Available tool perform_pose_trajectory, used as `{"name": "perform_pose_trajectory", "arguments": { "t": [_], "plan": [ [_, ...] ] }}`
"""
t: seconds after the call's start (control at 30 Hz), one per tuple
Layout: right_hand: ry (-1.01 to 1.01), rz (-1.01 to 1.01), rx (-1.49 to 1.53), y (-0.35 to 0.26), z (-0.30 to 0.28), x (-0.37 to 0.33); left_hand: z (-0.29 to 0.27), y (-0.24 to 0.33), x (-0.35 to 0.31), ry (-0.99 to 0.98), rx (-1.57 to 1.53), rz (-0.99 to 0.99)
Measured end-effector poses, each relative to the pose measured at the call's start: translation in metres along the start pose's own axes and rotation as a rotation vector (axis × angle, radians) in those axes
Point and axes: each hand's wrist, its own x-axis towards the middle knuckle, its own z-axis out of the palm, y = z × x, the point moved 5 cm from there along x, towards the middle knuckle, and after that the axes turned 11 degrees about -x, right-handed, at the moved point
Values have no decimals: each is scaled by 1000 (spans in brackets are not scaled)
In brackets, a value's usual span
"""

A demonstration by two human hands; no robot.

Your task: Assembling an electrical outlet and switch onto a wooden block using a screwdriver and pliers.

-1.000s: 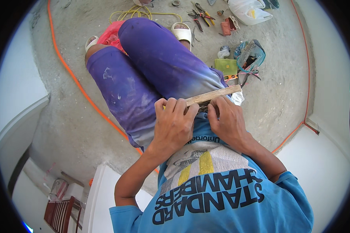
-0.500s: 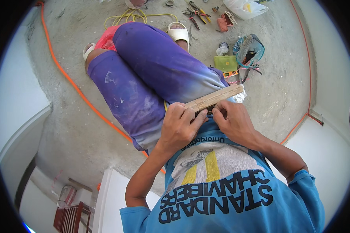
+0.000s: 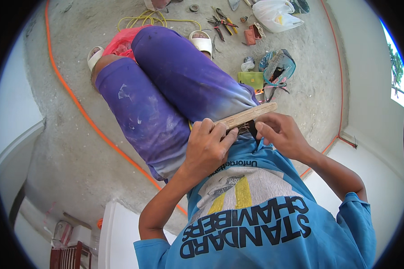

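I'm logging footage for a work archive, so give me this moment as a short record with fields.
Left hand: gripping the left part of the wooden strip
Right hand: fingertips at a dark strip; grip unclear
Wooden strip: slanting, right end higher in the picture
Floor, upper right: green case, white plastic bag, red box
Floor, left of the purple trousers: orange cord

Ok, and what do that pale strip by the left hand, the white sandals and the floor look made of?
Pale strip: probably unfinished wood, judging by its brownish, streaky, dull surface. White sandals: perhaps foam or rubber, smooth with broad straps; the look leaves it open. Floor: likely bare concrete, rough, grey and blotchy.
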Motion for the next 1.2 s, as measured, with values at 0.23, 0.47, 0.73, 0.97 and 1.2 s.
{"name": "perform_pose_trajectory", "arguments": {
  "t": [0.23, 0.47, 0.73, 0.97, 1.2],
  "plan": [
    [364, -1146, -1084, -17, 2, -11, 2, -3, -1, 47, -65, -54],
    [357, -1498, -1204, -36, 6, 15, -9, -2, 3, 70, -81, -74],
    [195, -1634, -1191, -34, -3, 35, -12, -14, 12, 62, -224, -158],
    [160, -1599, -995, -38, -7, 44, -11, -17, 14, -19, -222, -230],
    [214, -1562, -887, -38, -10, 43, -10, -15, 16, -49, -202, -268]
  ]
}}
